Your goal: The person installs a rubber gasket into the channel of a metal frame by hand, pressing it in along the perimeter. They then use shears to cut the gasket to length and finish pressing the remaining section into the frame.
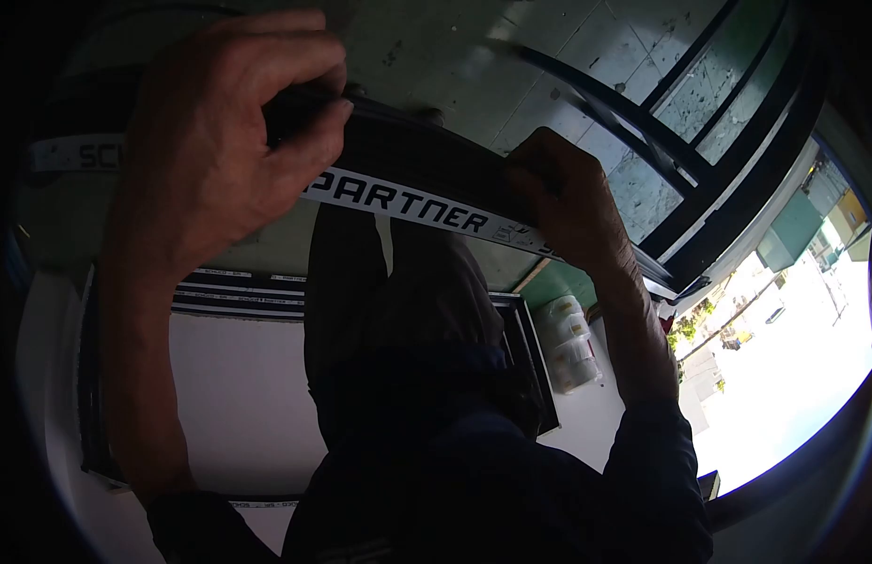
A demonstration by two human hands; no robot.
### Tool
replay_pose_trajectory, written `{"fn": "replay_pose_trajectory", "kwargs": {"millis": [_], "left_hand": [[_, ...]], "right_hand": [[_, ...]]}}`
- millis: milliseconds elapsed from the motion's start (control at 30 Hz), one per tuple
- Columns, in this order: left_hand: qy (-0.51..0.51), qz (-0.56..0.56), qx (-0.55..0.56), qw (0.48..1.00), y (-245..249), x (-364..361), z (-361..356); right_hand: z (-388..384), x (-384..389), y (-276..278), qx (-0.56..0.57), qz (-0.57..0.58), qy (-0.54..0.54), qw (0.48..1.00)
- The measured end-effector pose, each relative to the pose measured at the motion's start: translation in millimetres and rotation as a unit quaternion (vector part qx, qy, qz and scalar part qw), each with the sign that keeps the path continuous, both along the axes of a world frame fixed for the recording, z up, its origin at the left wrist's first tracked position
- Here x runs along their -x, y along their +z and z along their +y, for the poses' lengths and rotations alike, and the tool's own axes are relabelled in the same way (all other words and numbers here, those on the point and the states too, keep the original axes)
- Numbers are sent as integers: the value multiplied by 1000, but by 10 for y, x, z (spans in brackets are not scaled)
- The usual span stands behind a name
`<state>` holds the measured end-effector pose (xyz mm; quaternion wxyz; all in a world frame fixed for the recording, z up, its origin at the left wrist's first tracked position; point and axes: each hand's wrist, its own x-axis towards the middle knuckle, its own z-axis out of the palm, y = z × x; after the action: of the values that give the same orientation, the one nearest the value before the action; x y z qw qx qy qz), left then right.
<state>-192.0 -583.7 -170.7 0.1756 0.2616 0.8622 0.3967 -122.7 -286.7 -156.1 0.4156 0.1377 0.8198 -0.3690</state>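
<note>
The left hand (pixel 210 141) and right hand (pixel 568 202) each gripped the black strip (pixel 427 183) — raised between them, close before the camera; an uneven pull could probably twist it or loosen a grip.

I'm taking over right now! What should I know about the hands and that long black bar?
Left hand: shut on the dark profile bar, fingers curled over its top edge.
Right hand: shut on the same bar, further along.
Bar: held up between both hands, with a white PARTNER strip along it.
Behind: a dark frame around a white panel, with a plastic jar beside it.
Done: bar lifted. Left: it is joined to nothing visible.
</note>
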Motion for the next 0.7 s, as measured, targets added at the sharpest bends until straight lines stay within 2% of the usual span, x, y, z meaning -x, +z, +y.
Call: {"fn": "replay_pose_trajectory", "kwargs": {"millis": [200, 333, 433, 500, 600, 700], "left_hand": [[14, -15, 7, 1000, 9, 3, 18], [18, 21, -11, 1000, -30, -13, 30], [18, -39, 29, 999, 26, 0, 32], [18, -20, 18, 999, -3, -27, 39], [8, 19, 15, 1000, -4, 22, 24], [10, 19, 13, 1000, -26, 5, 23]], "right_hand": [[17, 26, -5, -9, 33, 38, 999], [18, 55, -53, 22, -22, 4, 1000], [-36, 67, -15, 0, -47, -6, 999], [-54, 95, 19, -4, -53, -10, 999], [-34, 14, -53, 34, 22, -6, 999], [-81, 71, -47, 28, 7, 5, 1000]]}}
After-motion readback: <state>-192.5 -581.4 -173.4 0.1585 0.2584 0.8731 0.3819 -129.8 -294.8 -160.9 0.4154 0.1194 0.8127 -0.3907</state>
